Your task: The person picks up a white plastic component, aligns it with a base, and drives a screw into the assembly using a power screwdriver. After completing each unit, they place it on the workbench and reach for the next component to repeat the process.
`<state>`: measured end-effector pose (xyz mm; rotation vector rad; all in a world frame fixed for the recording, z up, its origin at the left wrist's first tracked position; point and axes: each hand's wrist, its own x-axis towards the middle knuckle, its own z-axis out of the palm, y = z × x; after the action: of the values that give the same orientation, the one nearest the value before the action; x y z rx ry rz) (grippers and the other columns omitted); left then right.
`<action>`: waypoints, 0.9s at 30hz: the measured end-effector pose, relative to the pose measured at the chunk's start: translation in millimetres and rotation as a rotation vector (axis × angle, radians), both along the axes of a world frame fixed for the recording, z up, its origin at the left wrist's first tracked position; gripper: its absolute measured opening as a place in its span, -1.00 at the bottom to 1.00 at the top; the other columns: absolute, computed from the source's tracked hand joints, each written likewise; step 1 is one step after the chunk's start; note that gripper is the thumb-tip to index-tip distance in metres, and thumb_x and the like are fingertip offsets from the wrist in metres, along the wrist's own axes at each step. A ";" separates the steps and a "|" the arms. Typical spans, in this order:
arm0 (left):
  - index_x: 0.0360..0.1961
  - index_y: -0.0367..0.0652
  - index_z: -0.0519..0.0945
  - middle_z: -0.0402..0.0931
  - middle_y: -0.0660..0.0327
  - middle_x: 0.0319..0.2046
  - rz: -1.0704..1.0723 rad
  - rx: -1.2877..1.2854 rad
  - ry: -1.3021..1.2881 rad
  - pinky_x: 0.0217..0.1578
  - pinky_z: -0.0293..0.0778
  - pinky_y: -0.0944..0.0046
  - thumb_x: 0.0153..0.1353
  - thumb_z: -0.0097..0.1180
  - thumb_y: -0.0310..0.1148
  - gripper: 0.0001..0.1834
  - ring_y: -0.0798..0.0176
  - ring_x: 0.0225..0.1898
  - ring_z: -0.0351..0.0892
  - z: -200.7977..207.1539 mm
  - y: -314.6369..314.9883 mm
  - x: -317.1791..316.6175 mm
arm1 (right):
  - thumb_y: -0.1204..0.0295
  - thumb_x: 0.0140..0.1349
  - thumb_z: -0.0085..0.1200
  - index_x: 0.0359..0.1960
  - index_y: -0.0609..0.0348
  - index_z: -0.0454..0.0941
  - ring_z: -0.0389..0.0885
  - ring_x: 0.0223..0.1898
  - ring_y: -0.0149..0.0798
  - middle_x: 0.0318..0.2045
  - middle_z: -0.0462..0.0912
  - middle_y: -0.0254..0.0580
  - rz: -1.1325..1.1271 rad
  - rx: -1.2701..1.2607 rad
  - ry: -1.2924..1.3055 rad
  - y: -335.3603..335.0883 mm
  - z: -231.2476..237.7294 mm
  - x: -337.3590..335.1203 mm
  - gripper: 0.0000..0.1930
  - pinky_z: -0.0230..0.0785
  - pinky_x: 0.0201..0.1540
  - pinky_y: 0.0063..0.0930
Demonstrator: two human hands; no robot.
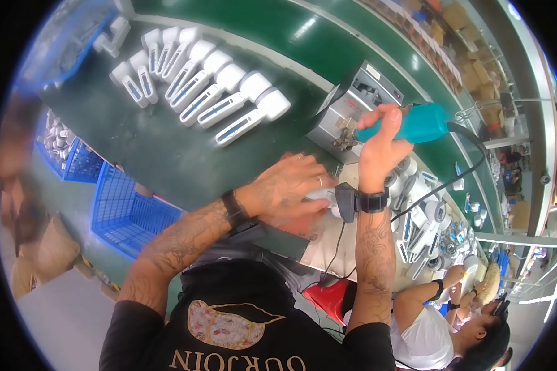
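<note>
My right hand (384, 142) is wrapped around a teal electric screwdriver (419, 123), held over the worktable with its nose at a grey metal box (346, 108). A black cord runs from the tool's rear. Lower and to the left, my left hand (297, 185) is closed around a white plastic part (319, 194), partly covered by the fingers and blurred. Beyond it on the dark green table (167, 145), several white handled devices (241, 123) with rounded heads and slotted handles lie in a curved row.
Blue plastic baskets (120, 207) stand left of the table, one with small white parts. A heap of white parts (424, 213) covers the bench to the right. Co-workers, one in a white shirt (424, 334), sit at the lower right. A green strip (291, 31) runs behind the table.
</note>
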<state>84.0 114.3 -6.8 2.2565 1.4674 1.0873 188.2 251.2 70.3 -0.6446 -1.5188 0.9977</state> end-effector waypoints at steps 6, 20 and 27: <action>0.03 -0.02 0.64 0.54 0.24 -0.17 -0.005 0.010 -0.023 -0.01 0.41 0.13 0.16 0.22 -0.17 -0.60 0.12 -0.12 0.48 0.3 -0.9 4.1 | 0.20 0.49 -0.06 -0.27 0.28 0.48 0.53 -0.56 -0.32 -0.60 0.50 -0.23 0.011 -0.068 0.013 -2.0 -10.6 4.8 -0.66 0.34 -0.48 -0.46; 0.09 -0.01 0.62 0.55 0.22 -0.11 0.009 -0.049 -0.033 0.00 0.40 0.10 0.23 0.15 -0.23 -0.61 0.09 -0.09 0.47 -3.4 -0.6 0.7 | -0.05 0.40 0.06 -0.10 0.36 0.41 0.44 -0.57 -0.27 -0.59 0.42 -0.20 0.109 -0.202 0.039 -81.7 -11.4 72.6 -0.44 0.31 -0.46 -0.37; 0.10 0.01 0.62 0.55 0.23 -0.08 0.010 -0.090 0.007 0.04 0.38 0.09 0.26 0.15 -0.19 -0.61 0.11 -0.05 0.46 0.6 -2.9 2.0 | -0.04 0.42 0.04 -0.11 0.35 0.41 0.44 -0.56 -0.26 -0.59 0.42 -0.19 0.109 -0.200 0.046 -84.4 -16.9 75.9 -0.45 0.32 -0.45 -0.36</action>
<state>85.9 111.4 -6.2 2.1968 1.5002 0.9967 264.1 166.8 53.3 -0.6793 -1.4368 1.2507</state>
